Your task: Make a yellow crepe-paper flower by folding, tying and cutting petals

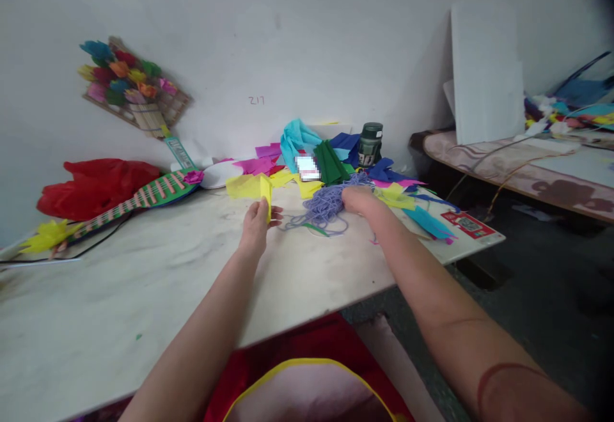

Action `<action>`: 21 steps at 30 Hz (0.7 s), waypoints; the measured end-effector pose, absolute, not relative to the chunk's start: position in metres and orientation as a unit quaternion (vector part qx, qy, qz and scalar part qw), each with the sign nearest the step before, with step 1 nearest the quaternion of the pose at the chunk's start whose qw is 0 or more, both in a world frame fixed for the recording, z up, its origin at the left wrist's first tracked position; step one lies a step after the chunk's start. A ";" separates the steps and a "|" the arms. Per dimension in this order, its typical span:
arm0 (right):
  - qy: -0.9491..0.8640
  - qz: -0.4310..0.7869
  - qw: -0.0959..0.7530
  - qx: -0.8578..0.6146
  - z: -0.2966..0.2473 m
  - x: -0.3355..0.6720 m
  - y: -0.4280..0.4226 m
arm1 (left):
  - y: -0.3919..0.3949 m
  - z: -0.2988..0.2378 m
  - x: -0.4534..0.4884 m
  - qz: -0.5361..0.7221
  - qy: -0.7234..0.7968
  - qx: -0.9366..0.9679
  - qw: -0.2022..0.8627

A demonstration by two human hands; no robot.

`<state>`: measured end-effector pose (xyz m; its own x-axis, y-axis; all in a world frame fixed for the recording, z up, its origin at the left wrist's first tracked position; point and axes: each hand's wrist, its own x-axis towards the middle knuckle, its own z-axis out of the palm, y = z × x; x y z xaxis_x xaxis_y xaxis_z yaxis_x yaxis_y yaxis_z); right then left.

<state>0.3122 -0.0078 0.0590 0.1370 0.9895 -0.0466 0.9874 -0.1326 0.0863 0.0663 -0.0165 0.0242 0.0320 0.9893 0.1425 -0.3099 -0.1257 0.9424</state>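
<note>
My left hand [256,224] is closed on a folded strip of yellow crepe paper [265,195], held upright between thumb and fingers above the table. Further right, my right hand [357,199] reaches into a tangled heap of purple yarn [326,204]. Its fingers are curled and closed at the edge of the yarn, and their tips are partly hidden. Loose yarn loops spread from the heap toward my left hand. A narrow green strip [316,229] lies among these loops. Behind my left hand, a flat sheet of yellow crepe paper [240,187] lies on the table.
Crepe paper in light blue [295,140], dark green [330,163] and other colours is piled against the wall beside a dark green bottle [370,145]. A green lute-shaped craft [165,190] and red crepe paper [96,185] lie left. The table's front edge [330,312] runs before me.
</note>
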 end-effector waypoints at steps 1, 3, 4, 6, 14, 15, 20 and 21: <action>0.657 0.012 0.048 0.752 0.061 0.313 -0.008 | -0.017 0.024 0.067 0.582 0.365 0.461 0.561; 0.655 0.008 0.059 0.753 0.072 0.315 -0.010 | -0.016 0.022 0.065 0.575 0.364 0.457 0.573; 0.657 0.002 0.062 0.751 0.079 0.316 -0.012 | -0.014 0.021 0.063 0.574 0.365 0.453 0.576; 0.662 -0.049 0.042 0.747 0.094 0.316 -0.018 | -0.011 0.020 0.060 0.579 0.365 0.445 0.578; 0.673 -0.424 -0.363 0.485 0.108 0.282 -0.025 | -0.013 0.026 0.055 0.570 0.309 0.424 0.633; 0.664 -0.450 -0.381 0.460 0.105 0.274 -0.023 | -0.014 0.028 0.054 0.566 0.299 0.418 0.645; 0.639 -0.475 -0.429 0.427 0.090 0.232 -0.012 | -0.024 0.037 0.051 0.512 0.231 0.400 0.724; 0.639 -0.467 -0.433 0.432 0.087 0.225 -0.010 | -0.025 0.038 0.051 0.501 0.222 0.397 0.736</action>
